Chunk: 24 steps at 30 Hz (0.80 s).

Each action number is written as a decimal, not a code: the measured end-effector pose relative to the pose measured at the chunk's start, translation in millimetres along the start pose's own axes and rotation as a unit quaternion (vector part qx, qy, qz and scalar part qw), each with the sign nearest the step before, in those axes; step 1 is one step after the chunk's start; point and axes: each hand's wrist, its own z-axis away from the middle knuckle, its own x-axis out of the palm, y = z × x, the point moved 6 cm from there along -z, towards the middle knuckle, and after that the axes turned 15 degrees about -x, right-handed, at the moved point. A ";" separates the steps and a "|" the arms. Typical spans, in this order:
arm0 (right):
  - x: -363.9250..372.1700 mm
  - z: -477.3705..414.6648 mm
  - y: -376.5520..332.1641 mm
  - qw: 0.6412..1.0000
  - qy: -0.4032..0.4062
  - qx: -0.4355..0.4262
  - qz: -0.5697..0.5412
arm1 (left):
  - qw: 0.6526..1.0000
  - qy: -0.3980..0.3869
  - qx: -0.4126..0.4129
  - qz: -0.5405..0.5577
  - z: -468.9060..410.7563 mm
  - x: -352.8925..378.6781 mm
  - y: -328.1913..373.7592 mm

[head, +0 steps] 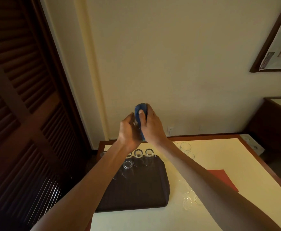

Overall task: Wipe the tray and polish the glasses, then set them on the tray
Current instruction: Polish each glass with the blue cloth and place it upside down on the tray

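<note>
Twice round at least, turn the glass, held up well above the tray in the curled left grip, against the blue cloth pinched in the right grip, firmly but without squeezing the thin wall.

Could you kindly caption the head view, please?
Left hand and right hand work a blue cloth above the tray of glasses.
</note>
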 end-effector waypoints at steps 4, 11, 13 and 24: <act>7.6 -8.3 16.0 0.987 -0.021 0.129 -0.097 | 0.996 0.064 0.021 -0.056 3.9 4.4 6.0; 30.7 14.5 13.5 0.988 -0.075 0.125 -0.050 | 0.990 0.129 0.031 -0.044 -0.5 -1.8 29.8; 36.7 23.4 4.6 0.991 -0.047 0.088 -0.084 | 0.987 0.148 0.033 -0.048 1.1 -5.1 32.3; 24.7 -19.0 19.3 0.950 0.023 0.221 -0.219 | 0.981 0.134 0.063 -0.124 3.9 -0.5 28.3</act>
